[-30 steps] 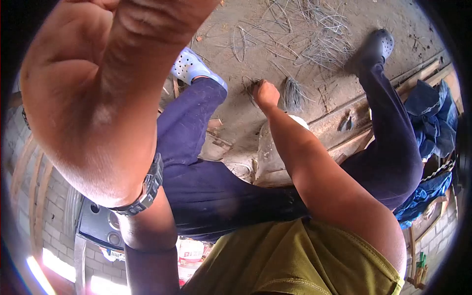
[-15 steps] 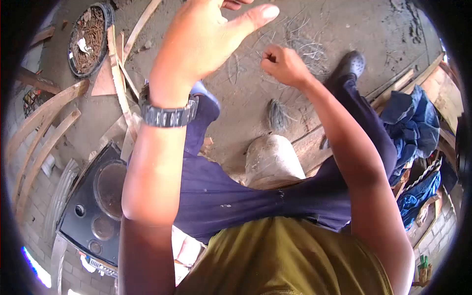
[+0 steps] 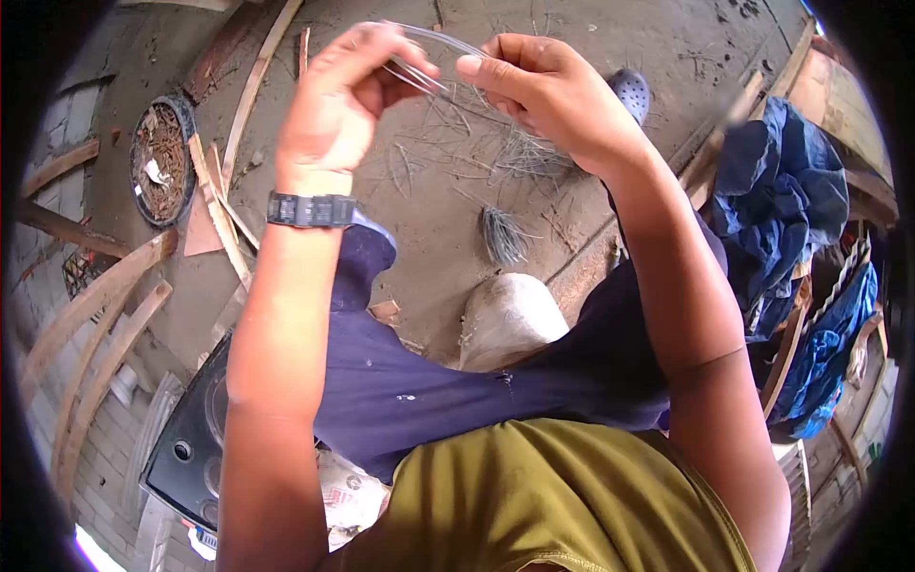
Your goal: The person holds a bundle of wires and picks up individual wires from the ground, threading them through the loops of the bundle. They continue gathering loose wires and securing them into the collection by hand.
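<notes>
Several thin, pale wires (image 3: 440, 37) arch between my two hands at the top of the view. My left hand (image 3: 345, 95), with a dark watch on its wrist, has its curled, partly blurred fingers around one end. My right hand (image 3: 548, 91) pinches the other end between thumb and forefinger. On the ground below lies a small bundle of wires (image 3: 505, 236), fanned out at one end. Loose wires (image 3: 526, 160) are scattered beneath my right hand.
A white sack-like seat (image 3: 513, 319) shows between my legs. At left are an oval tub of rusty pieces (image 3: 164, 157), curved wood strips (image 3: 100, 296) and a black speaker-like panel (image 3: 191, 448). Blue cloth (image 3: 782, 181) lies over boards at right.
Both hands have come closer together at the top, my right hand moving up, and wires now span between them. The view has shifted slightly.
</notes>
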`<action>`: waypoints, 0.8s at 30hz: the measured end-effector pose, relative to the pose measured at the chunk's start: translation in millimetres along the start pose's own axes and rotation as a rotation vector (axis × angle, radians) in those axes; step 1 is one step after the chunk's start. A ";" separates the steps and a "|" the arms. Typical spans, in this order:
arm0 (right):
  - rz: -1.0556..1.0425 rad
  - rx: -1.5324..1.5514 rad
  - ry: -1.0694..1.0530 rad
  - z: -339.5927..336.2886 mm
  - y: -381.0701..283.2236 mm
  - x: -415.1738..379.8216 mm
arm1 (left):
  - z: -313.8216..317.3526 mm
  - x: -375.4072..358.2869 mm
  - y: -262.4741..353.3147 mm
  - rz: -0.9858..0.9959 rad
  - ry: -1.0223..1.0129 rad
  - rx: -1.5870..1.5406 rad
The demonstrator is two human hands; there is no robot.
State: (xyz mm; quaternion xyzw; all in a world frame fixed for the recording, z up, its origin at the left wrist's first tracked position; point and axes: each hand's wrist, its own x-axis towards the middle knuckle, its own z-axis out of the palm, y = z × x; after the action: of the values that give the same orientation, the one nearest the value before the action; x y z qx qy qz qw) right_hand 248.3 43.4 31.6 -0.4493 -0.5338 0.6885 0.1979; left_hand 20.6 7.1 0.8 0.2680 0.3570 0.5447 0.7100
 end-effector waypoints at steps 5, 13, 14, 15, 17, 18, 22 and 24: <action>-0.051 -0.186 0.147 -17.6 -9.2 2.7 | -55.6 19.8 25.4 0.207 0.128 -0.349; -0.347 -0.853 0.121 -25.6 3.2 4.2 | -3.2 18.7 14.3 0.210 0.188 0.398; -0.392 -0.914 0.002 -24.6 0.0 2.6 | 10.6 16.6 8.4 0.200 0.088 0.521; -0.386 -0.914 -0.003 -21.2 -5.9 1.7 | 17.9 14.4 1.4 0.196 0.091 0.517; -0.366 -0.677 -0.004 -11.1 -16.2 0.1 | 25.5 8.8 -9.9 0.046 -0.038 0.639; -0.362 -0.681 -0.006 -10.1 -12.3 4.0 | 24.7 7.0 -12.3 0.045 -0.036 0.634; -0.306 -0.277 0.055 2.7 -37.8 0.8 | 24.3 3.3 -14.2 -0.074 0.017 0.467; -0.251 0.132 0.005 -0.5 -34.3 10.1 | 16.3 4.8 -11.5 -0.103 -0.040 0.559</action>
State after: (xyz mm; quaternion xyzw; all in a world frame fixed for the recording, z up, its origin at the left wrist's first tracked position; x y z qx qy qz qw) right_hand 236.3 63.4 58.8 -0.3670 -0.5389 0.6907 0.3128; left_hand 41.0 8.8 0.7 0.4457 0.4923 0.3828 0.6422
